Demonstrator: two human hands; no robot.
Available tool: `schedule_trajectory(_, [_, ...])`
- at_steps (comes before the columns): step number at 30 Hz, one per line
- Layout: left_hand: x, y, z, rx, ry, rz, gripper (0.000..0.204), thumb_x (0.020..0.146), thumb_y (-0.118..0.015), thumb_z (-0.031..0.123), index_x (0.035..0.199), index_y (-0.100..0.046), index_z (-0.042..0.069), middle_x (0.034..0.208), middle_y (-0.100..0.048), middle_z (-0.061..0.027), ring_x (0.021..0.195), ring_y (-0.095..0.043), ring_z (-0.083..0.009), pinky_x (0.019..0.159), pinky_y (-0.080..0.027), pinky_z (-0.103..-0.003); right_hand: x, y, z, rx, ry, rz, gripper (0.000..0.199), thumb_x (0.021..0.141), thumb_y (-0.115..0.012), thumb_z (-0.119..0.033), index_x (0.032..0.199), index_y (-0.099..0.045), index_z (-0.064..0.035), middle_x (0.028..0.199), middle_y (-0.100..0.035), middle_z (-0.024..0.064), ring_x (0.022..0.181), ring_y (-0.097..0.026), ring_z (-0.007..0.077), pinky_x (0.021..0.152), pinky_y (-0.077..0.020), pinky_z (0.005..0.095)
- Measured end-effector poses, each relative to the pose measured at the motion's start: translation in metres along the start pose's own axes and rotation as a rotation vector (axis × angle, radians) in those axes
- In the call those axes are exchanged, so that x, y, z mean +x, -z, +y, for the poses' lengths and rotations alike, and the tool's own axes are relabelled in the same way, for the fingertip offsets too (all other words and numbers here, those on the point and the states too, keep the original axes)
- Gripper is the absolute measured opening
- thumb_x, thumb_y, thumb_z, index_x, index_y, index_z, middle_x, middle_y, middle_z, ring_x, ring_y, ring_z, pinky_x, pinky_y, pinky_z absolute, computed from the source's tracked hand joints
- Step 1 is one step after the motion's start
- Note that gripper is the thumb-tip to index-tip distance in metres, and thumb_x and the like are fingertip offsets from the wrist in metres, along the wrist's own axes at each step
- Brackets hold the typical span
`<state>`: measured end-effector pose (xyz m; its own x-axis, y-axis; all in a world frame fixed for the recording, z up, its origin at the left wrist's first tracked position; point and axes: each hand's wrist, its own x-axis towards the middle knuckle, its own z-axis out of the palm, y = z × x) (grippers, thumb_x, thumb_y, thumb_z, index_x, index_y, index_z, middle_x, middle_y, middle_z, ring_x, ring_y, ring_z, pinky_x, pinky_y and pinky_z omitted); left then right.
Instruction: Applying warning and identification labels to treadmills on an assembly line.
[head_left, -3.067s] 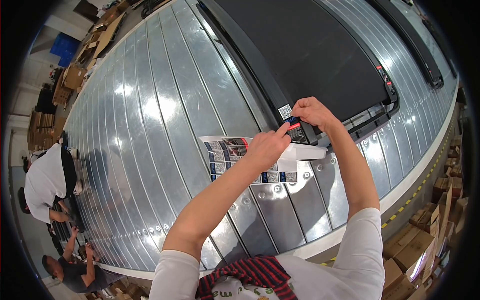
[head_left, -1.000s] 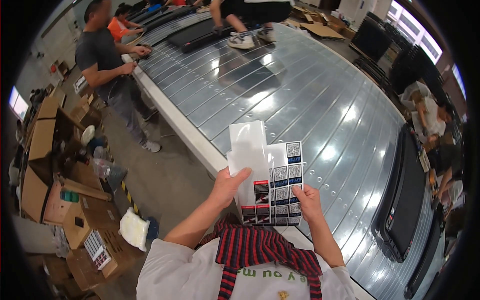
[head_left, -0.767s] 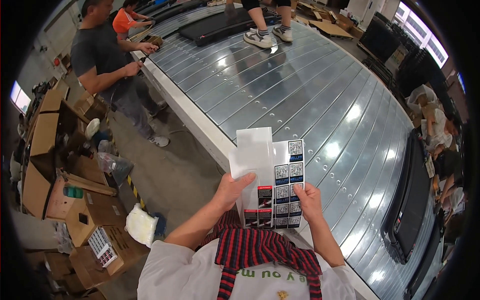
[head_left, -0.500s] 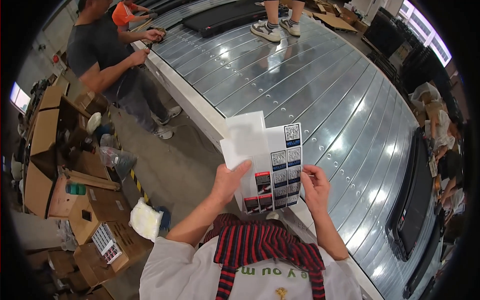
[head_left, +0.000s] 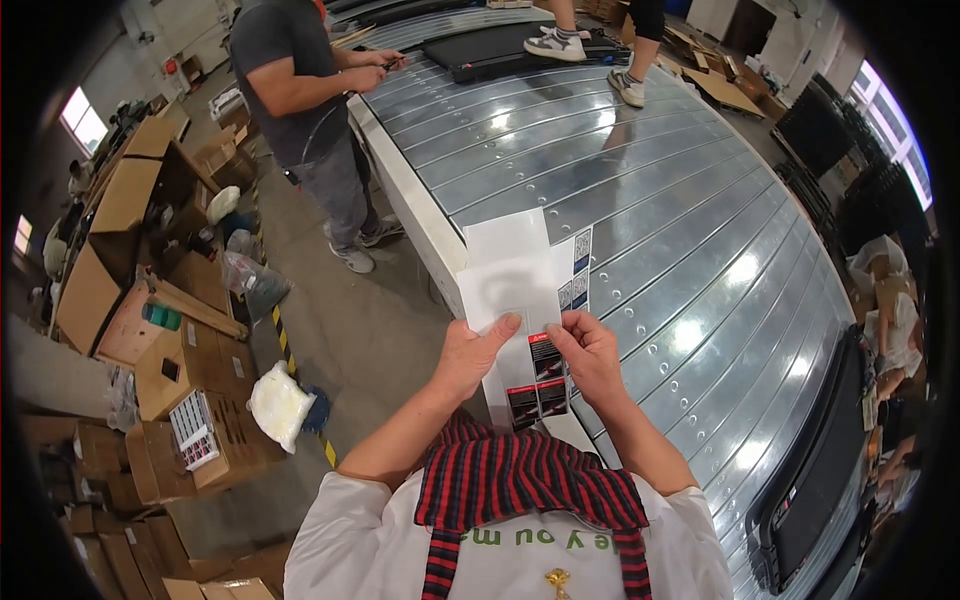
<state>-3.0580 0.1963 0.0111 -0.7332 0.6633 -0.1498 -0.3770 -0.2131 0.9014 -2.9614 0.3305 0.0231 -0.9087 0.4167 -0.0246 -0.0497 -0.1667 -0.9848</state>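
Note:
In front of my chest I hold several white sticker sheets (head_left: 508, 250) in a loose stack, above the edge of the metal conveyor. My left hand (head_left: 468, 360) is closed on their left side, its thumb pressed flat on the top sheet. My right hand (head_left: 592, 352) pinches at the right edge of the stack, beside the red-and-black warning stickers (head_left: 537, 400); whether it has a sticker or the sheet's edge between its fingertips is hard to tell. Behind the top sheet, a sheet of code labels (head_left: 578, 262) sticks out to the right.
A slatted metal conveyor (head_left: 640, 220) stretches ahead, carrying flat black machines (head_left: 520, 50) and a standing person's shoes (head_left: 556, 44). Left of it stands another person (head_left: 300, 90). Cardboard boxes (head_left: 200, 360), a stuffed white bag (head_left: 278, 405) and label sheets (head_left: 193, 430) lie to my left.
My right hand has moved left and now pinches at the stack's edge. The code-label sheet has become mostly covered by the top sheet. The person on the conveyor has stepped apart.

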Motion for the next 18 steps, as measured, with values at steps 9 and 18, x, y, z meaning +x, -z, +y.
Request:
schedule_trajectory(9, [0.000, -0.030, -0.014, 0.243, -0.014, 0.036, 0.038, 0.079, -0.065, 0.027, 0.101, -0.058, -0.002, 0.091, -0.060, -0.0047, 0.080, -0.053, -0.0100, 0.070, -0.044, -0.025, 0.012, 0.054, -0.015, -0.502, 0.372, 0.268, 0.029, 0.078, -0.062, -0.008, 0.104, -0.053, -0.0021, 0.100, -0.057, 0.0060, 0.090, -0.053, 0.0128, 0.079, -0.0420, 0.0266])
schedule_trajectory(18, [0.026, -0.038, -0.001, 0.247, 0.013, -0.135, 0.035, 0.080, -0.064, 0.026, 0.099, -0.059, -0.002, 0.088, -0.060, -0.0042, 0.077, -0.053, -0.0099, 0.069, -0.044, -0.026, 0.039, 0.056, -0.032, -0.967, 0.681, 0.297, 0.035, 0.075, -0.057, -0.001, 0.108, -0.050, -0.0015, 0.111, -0.050, 0.0184, 0.106, -0.046, 0.0331, 0.091, -0.0358, 0.0365])
